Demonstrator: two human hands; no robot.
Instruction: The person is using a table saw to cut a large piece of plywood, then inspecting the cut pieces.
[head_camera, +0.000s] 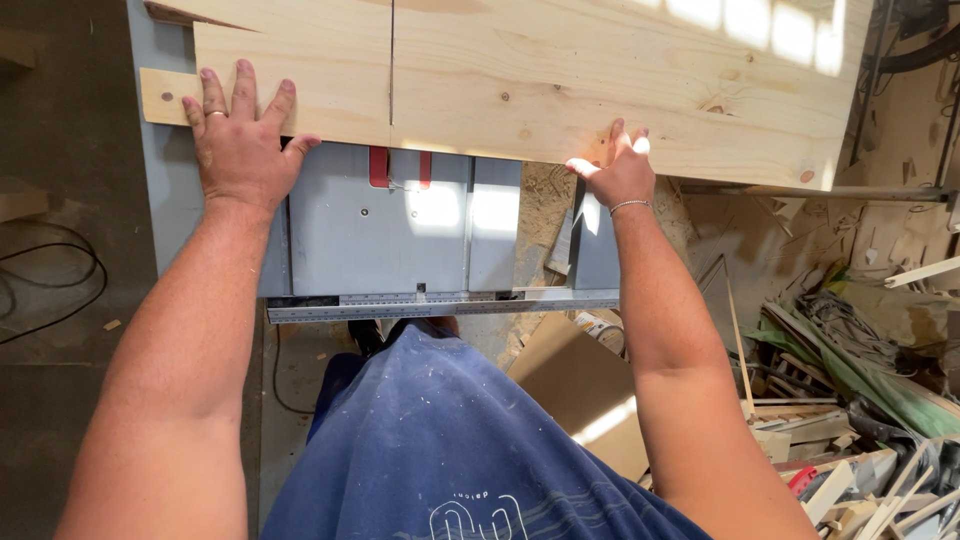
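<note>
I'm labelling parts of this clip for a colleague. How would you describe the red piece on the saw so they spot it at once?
Start at the grey saw table under the big pine board. Just below the board's near edge, in line with the cut slit, sits the red insert. It is the only red thing on the grey top.

We are looking steeply down from our head, close over the grey metal saw table (350, 225), which is filling the frame's upper centre.
</note>
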